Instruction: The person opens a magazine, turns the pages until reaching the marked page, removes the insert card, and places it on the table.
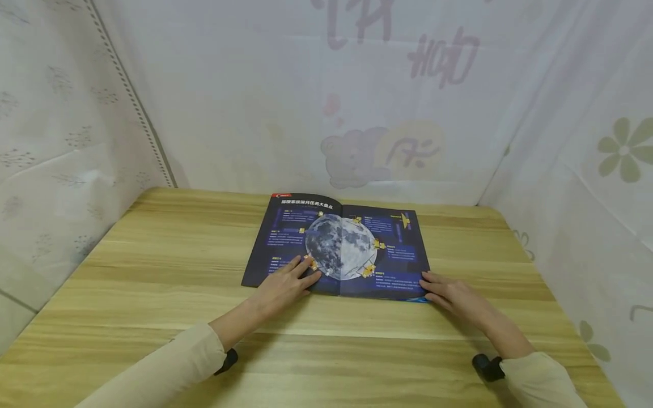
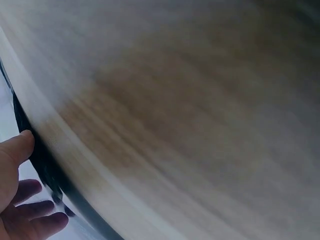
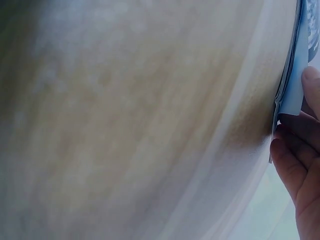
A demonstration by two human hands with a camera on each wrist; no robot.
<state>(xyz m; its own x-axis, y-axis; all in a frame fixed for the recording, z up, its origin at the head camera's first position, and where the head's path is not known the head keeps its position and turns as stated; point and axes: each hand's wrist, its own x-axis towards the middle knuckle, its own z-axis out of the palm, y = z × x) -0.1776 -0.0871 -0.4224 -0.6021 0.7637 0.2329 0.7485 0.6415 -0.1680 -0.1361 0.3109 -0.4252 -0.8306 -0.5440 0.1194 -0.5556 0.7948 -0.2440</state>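
An open magazine (image 1: 357, 286) lies on the wooden table, its dark spread showing a large moon with small yellow spacecraft and white text. My left hand (image 1: 285, 286) rests on the lower part of the left page, fingers spread and relaxed; the left wrist view has the hand (image 2: 25, 200) at the magazine's dark lower edge. At the lower right corner, my right hand (image 1: 456, 294) pinches the page. In the right wrist view a light blue page underside (image 3: 295, 90) stands away from the stack, between the thumb and fingers of that hand (image 3: 305, 150).
The wooden table (image 1: 153, 272) extends around the magazine on all sides. A pale printed cloth (image 1: 245, 102) hangs behind it, and more patterned cloth (image 1: 586, 187) closes off the sides. A black wrist strap part (image 1: 487, 368) shows beneath the right sleeve.
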